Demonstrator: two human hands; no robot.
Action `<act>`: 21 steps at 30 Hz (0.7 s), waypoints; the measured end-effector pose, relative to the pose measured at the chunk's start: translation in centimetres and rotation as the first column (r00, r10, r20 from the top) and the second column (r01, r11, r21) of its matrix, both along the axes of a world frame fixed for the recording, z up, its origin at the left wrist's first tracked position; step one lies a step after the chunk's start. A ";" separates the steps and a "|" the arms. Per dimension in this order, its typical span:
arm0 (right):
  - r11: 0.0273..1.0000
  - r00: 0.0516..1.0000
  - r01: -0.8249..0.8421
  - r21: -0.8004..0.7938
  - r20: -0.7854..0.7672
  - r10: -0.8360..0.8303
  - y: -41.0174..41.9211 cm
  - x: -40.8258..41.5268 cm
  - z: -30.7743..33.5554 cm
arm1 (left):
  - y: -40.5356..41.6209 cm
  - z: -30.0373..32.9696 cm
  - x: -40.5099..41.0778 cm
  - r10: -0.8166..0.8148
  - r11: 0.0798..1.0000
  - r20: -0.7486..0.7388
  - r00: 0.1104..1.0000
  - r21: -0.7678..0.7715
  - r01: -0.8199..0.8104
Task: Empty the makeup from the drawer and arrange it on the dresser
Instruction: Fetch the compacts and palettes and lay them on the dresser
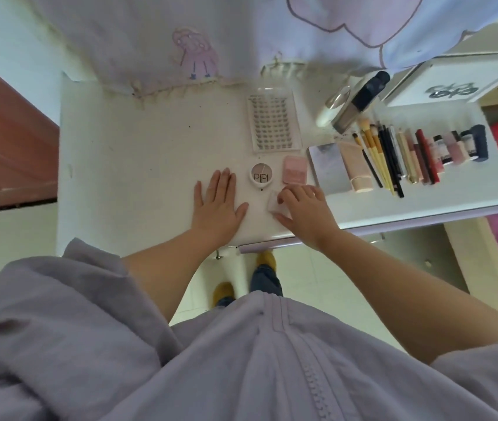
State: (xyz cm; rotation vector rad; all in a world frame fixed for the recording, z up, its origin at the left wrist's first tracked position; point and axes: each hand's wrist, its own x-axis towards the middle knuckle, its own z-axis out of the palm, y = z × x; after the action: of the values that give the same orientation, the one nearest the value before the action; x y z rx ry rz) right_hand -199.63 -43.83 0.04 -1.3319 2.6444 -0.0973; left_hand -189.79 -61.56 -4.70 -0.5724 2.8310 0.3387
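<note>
A: Item in hand?
B: Small pale pink case [278, 205], flat, squarish, smooth plastic; right hand [305, 211] curls over it, fingertips pinching its edges, near the front edge of the white tabletop [138, 153]. Left hand [217, 202] spread flat, palm down, holding nothing.

A: Hazards?
B: Case sits close to the edge; a nudge could likely drop it. It may also knock the round white compact [260, 177] or the pink ribbed box [295, 170] just behind.

A: Other stock?
B: Clear lash tray [273, 121], rigid. Row of brushes [375, 153], pencils and tubes: round and prone to rolling.

A: Drawer?
B: Appears closed; contents unseen.
</note>
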 end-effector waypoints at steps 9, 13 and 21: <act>0.985 0.985 0.167 -0.031 0.043 -0.166 0.1 1.3 1.1 | -1.0 0.9 -0.5 -0.088 0.993 0.133 0.987 0.096 0.076; 0.941 0.948 0.319 -0.116 0.028 -0.318 2.3 2.6 2.2 | -2.3 4.2 -1.7 -0.083 0.993 0.122 0.989 0.090 0.073; 0.606 0.607 0.790 -0.091 -0.024 -0.794 12.7 11.1 4.0 | 11.2 10.6 -3.1 -0.597 0.800 -0.263 0.757 -0.136 0.584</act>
State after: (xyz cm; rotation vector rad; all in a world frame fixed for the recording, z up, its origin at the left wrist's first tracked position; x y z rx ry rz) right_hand -188.55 -31.16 4.03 -0.0375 3.0853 -0.2689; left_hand -192.90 -50.34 5.87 0.4278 3.1064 0.2480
